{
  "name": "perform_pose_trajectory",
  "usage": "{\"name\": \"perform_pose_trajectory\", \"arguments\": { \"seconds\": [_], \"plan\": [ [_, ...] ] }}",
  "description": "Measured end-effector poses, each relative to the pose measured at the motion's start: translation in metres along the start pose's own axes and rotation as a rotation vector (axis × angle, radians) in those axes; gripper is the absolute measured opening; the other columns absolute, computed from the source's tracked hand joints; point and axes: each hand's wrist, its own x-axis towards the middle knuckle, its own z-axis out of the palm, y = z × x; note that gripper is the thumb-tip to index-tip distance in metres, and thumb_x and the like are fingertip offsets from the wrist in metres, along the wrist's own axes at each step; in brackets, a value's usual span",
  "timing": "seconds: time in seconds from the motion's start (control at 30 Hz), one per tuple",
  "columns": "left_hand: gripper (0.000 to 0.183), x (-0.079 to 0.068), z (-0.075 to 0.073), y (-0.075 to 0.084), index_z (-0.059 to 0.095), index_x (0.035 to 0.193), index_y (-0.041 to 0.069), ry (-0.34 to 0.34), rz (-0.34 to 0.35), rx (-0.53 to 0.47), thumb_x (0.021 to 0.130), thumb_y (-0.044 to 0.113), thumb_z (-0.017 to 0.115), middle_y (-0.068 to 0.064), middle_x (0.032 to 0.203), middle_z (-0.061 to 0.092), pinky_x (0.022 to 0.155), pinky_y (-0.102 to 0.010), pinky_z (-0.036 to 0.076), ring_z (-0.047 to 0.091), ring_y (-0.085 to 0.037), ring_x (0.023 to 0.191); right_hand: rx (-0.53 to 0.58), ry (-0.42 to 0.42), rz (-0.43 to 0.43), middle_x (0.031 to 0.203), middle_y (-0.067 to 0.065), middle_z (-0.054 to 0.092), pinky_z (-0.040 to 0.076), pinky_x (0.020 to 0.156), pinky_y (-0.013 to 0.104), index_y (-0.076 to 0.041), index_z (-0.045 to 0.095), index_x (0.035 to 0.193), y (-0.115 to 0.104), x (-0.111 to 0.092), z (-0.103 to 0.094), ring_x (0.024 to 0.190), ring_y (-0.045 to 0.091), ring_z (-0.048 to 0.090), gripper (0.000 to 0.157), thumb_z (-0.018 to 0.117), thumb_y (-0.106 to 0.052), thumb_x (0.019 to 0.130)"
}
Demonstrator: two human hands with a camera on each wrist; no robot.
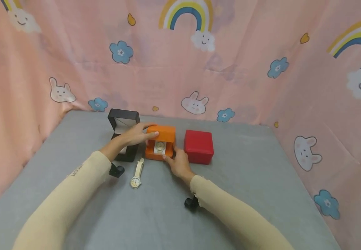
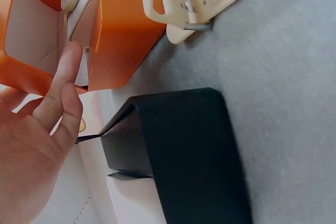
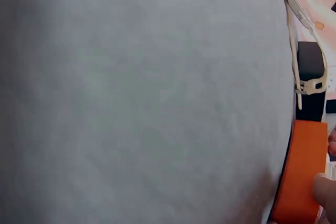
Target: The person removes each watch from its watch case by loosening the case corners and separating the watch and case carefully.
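Note:
An orange watch box (image 1: 166, 130) stands with its lid raised, and a watch (image 1: 160, 146) sits on a white cushion inside it. My left hand (image 1: 133, 134) holds the lid from the left, thumb across its front and other fingers behind. From the right, my right hand (image 1: 181, 165) grips the lower part, with its thumb (image 3: 324, 190) on the orange front. Just left of that box, partly behind my left hand, is an open black watch box (image 2: 194, 150) with a pale lining. A cream-strapped watch (image 1: 135, 181) lies on the table in front of the boxes.
A closed red box (image 1: 199, 146) stands to the right of the orange one, close to my right hand. The grey table (image 1: 246, 173) ends at a pink curtain (image 1: 236, 76) behind and at both sides.

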Motion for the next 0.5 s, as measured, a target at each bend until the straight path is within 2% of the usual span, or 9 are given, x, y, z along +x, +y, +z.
{"name": "perform_pose_trajectory", "arguments": {
  "seconds": [0.13, 0.27, 0.33, 0.5],
  "plan": [
    [0.071, 0.003, 0.002, 0.000, 0.033, 0.158, 0.013, 0.028, 0.006, -0.006, 0.102, 0.053, 0.050, -0.020, 0.127, 0.064, 0.110, -0.057, 0.041, 0.070, -0.038, 0.083, -0.003, 0.022, -0.002, 0.144, 0.019, 0.059, 0.042, 0.115, 0.045, 0.003, 0.046, 0.148, 0.000, 0.001, 0.001, 0.134, 0.027, 0.055, 0.064, 0.073, -0.018, 0.094],
    [0.072, 0.006, 0.005, 0.001, 0.034, 0.158, 0.014, 0.064, -0.010, -0.033, 0.102, 0.058, 0.045, -0.016, 0.095, 0.070, 0.106, -0.053, 0.044, 0.069, -0.037, 0.081, -0.018, 0.017, 0.026, 0.151, 0.018, 0.051, 0.044, 0.114, 0.042, 0.004, 0.039, 0.152, -0.001, 0.003, 0.001, 0.132, 0.023, 0.054, 0.072, 0.074, -0.017, 0.093],
    [0.072, 0.007, 0.007, 0.002, 0.035, 0.157, 0.015, 0.086, -0.024, -0.055, 0.102, 0.060, 0.043, -0.016, 0.086, 0.069, 0.104, -0.052, 0.045, 0.069, -0.033, 0.080, -0.019, -0.005, 0.042, 0.154, 0.018, 0.047, 0.044, 0.114, 0.042, 0.005, 0.037, 0.152, -0.003, 0.005, 0.000, 0.134, 0.022, 0.053, 0.073, 0.074, -0.017, 0.093],
    [0.070, 0.009, 0.012, -0.001, 0.037, 0.156, 0.015, 0.131, -0.013, -0.102, 0.102, 0.061, 0.041, -0.018, 0.113, 0.068, 0.096, -0.046, 0.050, 0.068, -0.023, 0.076, 0.012, -0.047, 0.073, 0.157, 0.019, 0.042, 0.038, 0.119, 0.044, 0.007, 0.035, 0.152, -0.008, 0.007, -0.003, 0.145, 0.025, 0.044, 0.074, 0.073, -0.019, 0.094]
  ]
}}
